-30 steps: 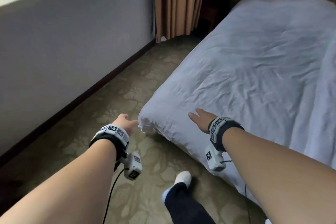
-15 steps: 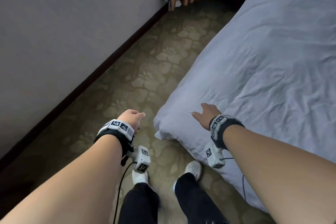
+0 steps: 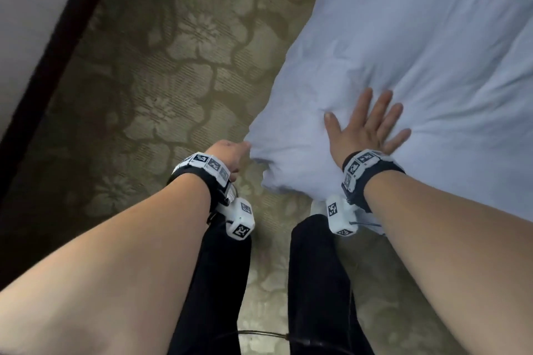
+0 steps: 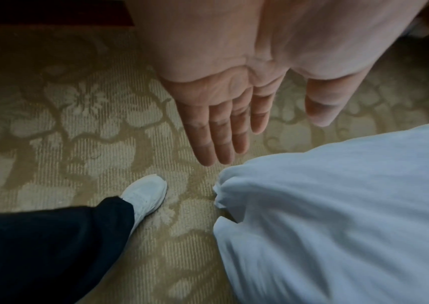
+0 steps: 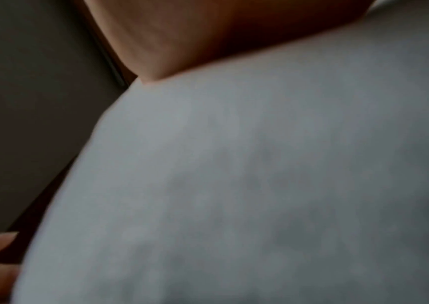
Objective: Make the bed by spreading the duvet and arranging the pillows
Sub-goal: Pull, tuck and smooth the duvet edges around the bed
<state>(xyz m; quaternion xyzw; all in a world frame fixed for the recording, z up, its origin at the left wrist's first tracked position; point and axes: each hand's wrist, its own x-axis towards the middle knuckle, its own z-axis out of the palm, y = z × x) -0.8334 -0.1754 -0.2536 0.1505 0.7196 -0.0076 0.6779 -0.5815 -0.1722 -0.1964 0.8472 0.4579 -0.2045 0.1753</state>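
Note:
The white duvet covers the bed and its near corner hangs over the edge. My right hand lies flat on the duvet just behind that corner, fingers spread and pressing down. In the right wrist view only the palm and blurred white duvet show. My left hand is right beside the corner. The left wrist view shows that hand with straight fingers holding nothing, fingertips just above the bunched duvet corner. No pillows are in view.
Patterned beige carpet runs between the bed and a wall with a dark skirting board on the left. My legs in dark trousers and a white shoe stand close to the bed corner. A cable hangs by my legs.
My view has tilted down and come closer to the bed corner. The right hand has spread flat on the duvet. The left hand has come back beside the corner.

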